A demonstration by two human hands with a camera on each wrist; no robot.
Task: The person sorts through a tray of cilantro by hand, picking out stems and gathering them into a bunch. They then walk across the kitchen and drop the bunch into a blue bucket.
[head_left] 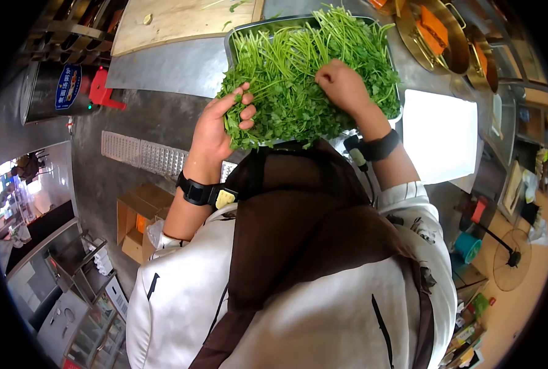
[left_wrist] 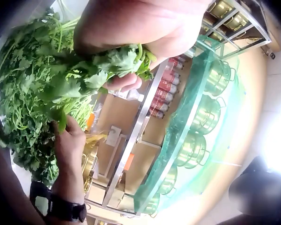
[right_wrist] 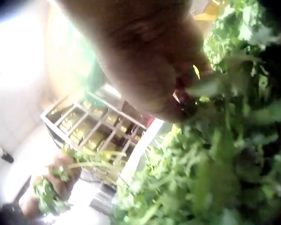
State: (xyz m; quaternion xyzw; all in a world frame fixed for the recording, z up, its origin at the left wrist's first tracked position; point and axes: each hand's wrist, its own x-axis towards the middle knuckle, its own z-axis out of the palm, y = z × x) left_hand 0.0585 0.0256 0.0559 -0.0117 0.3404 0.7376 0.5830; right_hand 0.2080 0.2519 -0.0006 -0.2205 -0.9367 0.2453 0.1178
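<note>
A big heap of coriander [head_left: 298, 114], leafy with long pale stems, fills a metal tray [head_left: 268, 23] in front of the person. At its left edge the left hand [head_left: 215, 126] holds some coriander, palm turned up and fingers curled. In the left wrist view, this small bunch [left_wrist: 122, 61] sticks out between thumb and fingers. Over the heap's right half, the right hand [head_left: 346, 89] has its fingers bent in. It pinches at leaves in the left wrist view; the fingertips are partly hidden by greens in the right wrist view.
A wooden cutting board [head_left: 181, 27] with green scraps lies behind and left on the steel table [head_left: 169, 71]. Brass pans [head_left: 455, 43] with orange packets stand at the back right. A white sheet-like panel [head_left: 443, 138] is right of the tray. An open cardboard box [head_left: 126, 218] sits on the floor.
</note>
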